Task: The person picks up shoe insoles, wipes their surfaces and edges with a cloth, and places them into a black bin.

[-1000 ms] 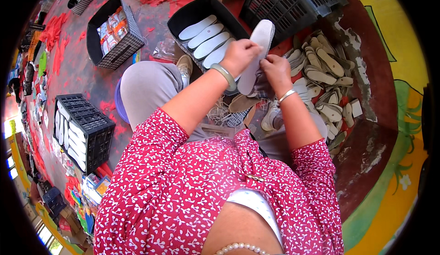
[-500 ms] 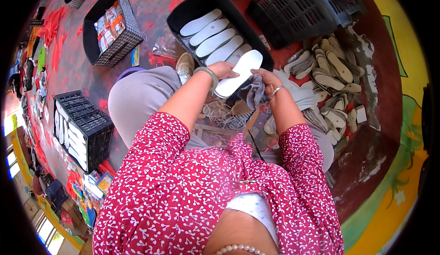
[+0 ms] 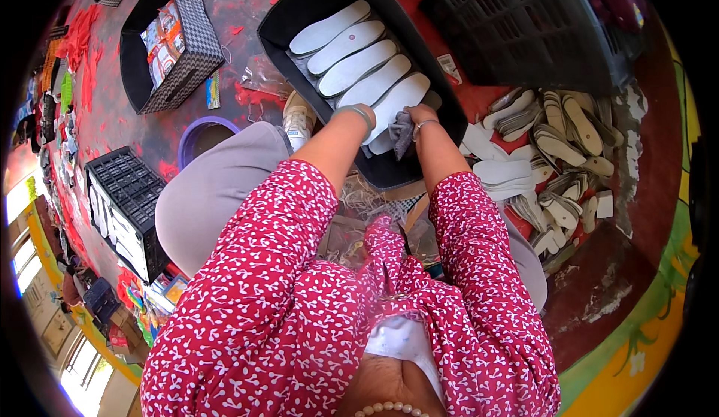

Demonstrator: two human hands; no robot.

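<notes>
A row of white shoe insoles (image 3: 361, 66) lies slanted side by side in a black fabric bin (image 3: 288, 8). At the near end of the row is another white insole (image 3: 401, 102). My left hand (image 3: 362, 115) is closed on its left edge, the fingertips mostly hidden. My right hand (image 3: 424, 116) is at the insole's right edge, closed around a bunched grey cloth (image 3: 401, 134) that hangs below the fingers.
Heaps of insoles (image 3: 558, 143) lie on the right beside a large dark plastic crate (image 3: 517, 27). A patterned bin (image 3: 180, 80) with colourful packets is at far left. A black crate (image 3: 131, 207) of white insoles and a purple-rimmed basin (image 3: 187, 143) are by my left knee.
Both hands have moved forward and down into the black bin, bringing the white insole from above the bin's near edge to the row. The grey cloth has stayed in my right hand.
</notes>
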